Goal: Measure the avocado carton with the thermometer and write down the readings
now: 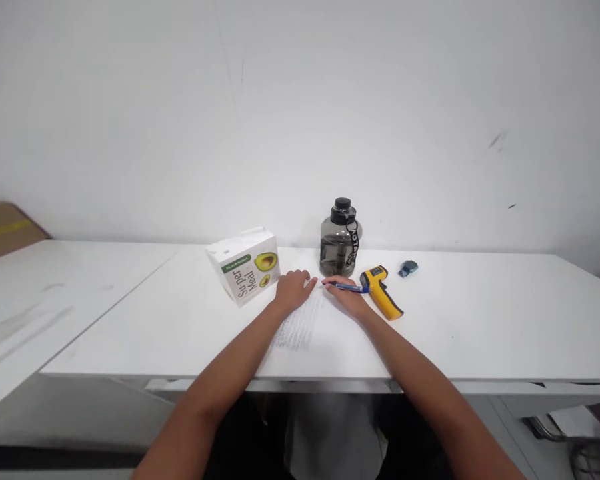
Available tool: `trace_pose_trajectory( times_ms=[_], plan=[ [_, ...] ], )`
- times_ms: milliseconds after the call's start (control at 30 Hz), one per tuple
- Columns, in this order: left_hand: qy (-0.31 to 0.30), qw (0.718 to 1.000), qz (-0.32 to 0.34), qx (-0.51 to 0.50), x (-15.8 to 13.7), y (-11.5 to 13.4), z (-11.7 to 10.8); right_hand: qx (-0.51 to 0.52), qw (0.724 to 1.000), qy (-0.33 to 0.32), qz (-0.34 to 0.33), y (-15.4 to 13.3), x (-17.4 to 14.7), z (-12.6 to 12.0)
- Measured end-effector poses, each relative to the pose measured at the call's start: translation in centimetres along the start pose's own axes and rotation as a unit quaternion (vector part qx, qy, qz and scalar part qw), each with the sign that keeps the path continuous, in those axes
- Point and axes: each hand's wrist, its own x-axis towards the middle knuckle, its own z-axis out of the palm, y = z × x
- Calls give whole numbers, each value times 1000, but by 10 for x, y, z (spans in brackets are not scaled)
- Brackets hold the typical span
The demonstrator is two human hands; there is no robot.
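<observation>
A sheet of white paper [343, 347] lies in front of me, with rows of grey pen marks [297, 327] down its left part. My right hand [347, 297] is closed around a blue pen [347, 287], its tip near the upper part of the sheet. Resting on the paper's upper left is my left hand [294, 291], fingers loosely spread and nothing held. Just left of that hand stands a white carton [247, 267] with avocado pictures. Behind the hands is a dark, see-through water jug [337, 243], and right of the pen lies a yellow infrared thermometer [383, 293].
A small blue-green object [408, 268] lies farther right on the white table [505, 320]. At the far left is a cardboard box [5, 230] with yellow tape. The white wall [300, 120] rises behind the table. A seam runs across the tabletop at left.
</observation>
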Motion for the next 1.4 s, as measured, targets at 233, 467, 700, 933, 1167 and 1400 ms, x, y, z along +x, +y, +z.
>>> trace_pose_trajectory(
  times_ms=[233,467,700,933,1167,1400],
  plan=[
    [-25,1000,13,10,2,-12,-3,-12,998,-59,20,-14,-11,5],
    [-39,999,-10,-6,-2,-8,-9,-59,996,-5,62,-15,-21,9],
    [-47,999,1,-6,-2,-10,-10,-74,995,39,50,-17,-20,15],
    [-42,999,9,-24,-3,-11,-12,-93,994,-1,51,-13,-19,18],
    [-41,999,1,-30,-3,-11,-12,-98,994,-19,44,-9,-17,19],
    [-30,998,-5,-52,-2,-11,-11,-98,994,-20,48,-11,-17,20]
  ],
)
